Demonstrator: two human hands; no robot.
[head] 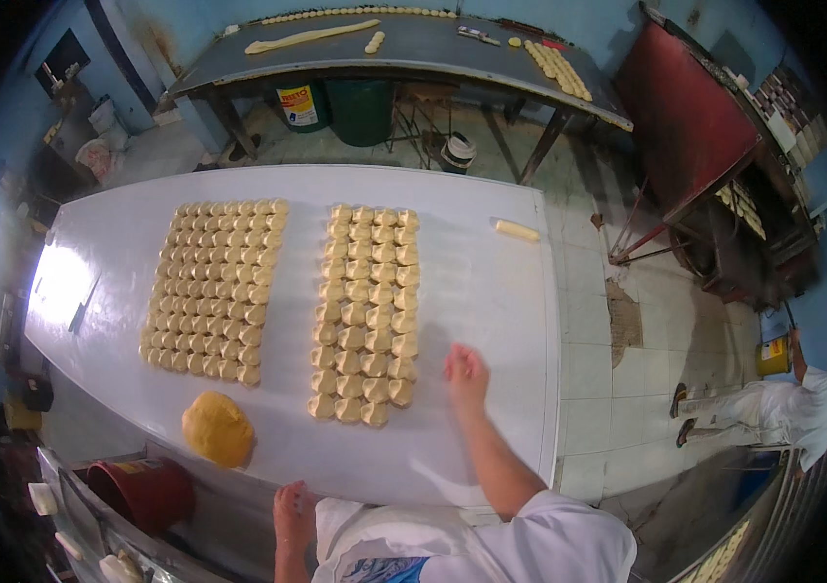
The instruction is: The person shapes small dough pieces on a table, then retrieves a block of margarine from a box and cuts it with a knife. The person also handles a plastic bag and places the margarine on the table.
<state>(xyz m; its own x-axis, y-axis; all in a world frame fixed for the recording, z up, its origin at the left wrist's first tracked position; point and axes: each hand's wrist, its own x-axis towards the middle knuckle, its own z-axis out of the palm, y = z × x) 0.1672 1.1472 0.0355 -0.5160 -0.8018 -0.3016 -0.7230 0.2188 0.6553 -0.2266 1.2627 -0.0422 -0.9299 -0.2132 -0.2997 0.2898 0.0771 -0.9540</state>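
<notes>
My right hand [467, 375] is over the white table [483, 306], its fingers curled inward with nothing visible in them. Just left of it lies a block of pale, dimpled dough pieces [366, 317] in close rows. My left hand [293, 510] is low by the near table edge, fingers bent; its palm is hidden. A larger block of similar dough pieces [211, 288] covers the table further left. Between that block and the near edge rests a big yellow lump of dough [218, 430]. A short dough roll [517, 231] lies near the far right corner.
A dark worktable [413, 47] at the back bears a long dough strip [311, 36] and more dough pieces [558, 69]. A red bucket [140, 492] stands at lower left. Right of the table, a person in white [785, 415] stands near a red metal oven-like unit [683, 109].
</notes>
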